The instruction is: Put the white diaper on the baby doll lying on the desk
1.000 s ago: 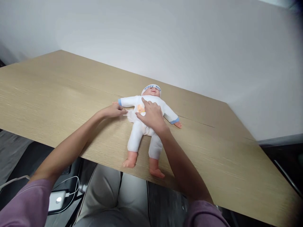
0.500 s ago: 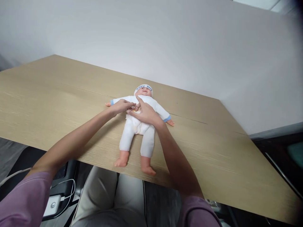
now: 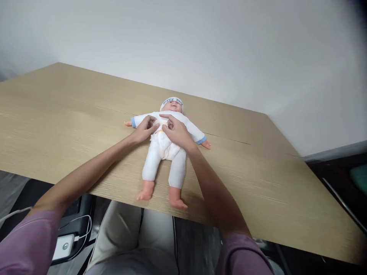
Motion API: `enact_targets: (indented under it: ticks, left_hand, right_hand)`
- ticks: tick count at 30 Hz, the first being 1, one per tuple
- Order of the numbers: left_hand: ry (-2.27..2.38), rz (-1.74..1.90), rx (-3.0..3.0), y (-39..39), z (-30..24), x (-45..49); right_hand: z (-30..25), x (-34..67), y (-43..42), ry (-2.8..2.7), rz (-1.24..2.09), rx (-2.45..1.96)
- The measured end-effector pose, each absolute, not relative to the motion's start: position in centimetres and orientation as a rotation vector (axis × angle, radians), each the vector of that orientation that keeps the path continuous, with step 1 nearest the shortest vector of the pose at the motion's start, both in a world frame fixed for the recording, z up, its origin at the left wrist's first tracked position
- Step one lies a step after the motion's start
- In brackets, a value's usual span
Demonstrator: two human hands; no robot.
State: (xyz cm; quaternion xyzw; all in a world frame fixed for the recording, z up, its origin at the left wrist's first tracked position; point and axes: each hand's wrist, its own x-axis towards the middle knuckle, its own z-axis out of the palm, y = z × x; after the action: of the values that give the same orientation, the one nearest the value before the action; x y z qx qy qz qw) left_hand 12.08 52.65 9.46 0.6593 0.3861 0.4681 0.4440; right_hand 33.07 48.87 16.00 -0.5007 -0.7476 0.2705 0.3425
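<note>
A baby doll [image 3: 164, 151] in a white romper with blue cuffs and a white cap lies on its back on the wooden table [image 3: 71, 114], feet toward me at the front edge. My left hand [image 3: 144, 129] rests on the doll's chest from the left, its fingers pinching the romper's fabric. My right hand [image 3: 175, 130] lies on the chest from the right, fingers curled and pinching the same front of the romper. The two hands almost meet over the chest.
A plain white wall stands behind the table. Below the front edge are my lap in light trousers [image 3: 134, 244] and, at the left, a white device with cables [image 3: 63, 246] on a dark surface. Dark furniture shows at the far right.
My left hand has moved from the table beside the doll's arm onto its chest. My right hand has slid up from the belly to the chest. The view has shifted slightly.
</note>
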Motion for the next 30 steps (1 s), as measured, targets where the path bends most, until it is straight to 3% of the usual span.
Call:
enact_targets:
  ticks: [9, 16, 20, 24, 30]
  left_hand:
    - [0.998, 1.229, 1.826, 53.2, 8.2, 12.3]
    - [1.296, 1.536, 1.910, 46.2, 13.2, 13.4]
    - [1.104, 1.143, 2.294, 39.6, 15.1, 13.6]
    - [0.841, 0.645, 2.497, 37.6, 13.7, 12.7]
    - [1.066, 0.730, 2.352, 39.6, 11.7, 11.4]
  right_hand:
    - [14.4, 33.1, 50.6, -1.727, 0.603, -1.239]
    - [16.1, 35.0, 47.1, -1.596, 0.545, -1.276]
    - [16.9, 36.2, 39.5, -1.776, 0.644, -1.176]
    - [15.0, 37.2, 33.8, -2.079, 0.696, -1.110]
    - [11.0, 39.0, 35.2, -2.053, 0.553, -1.243]
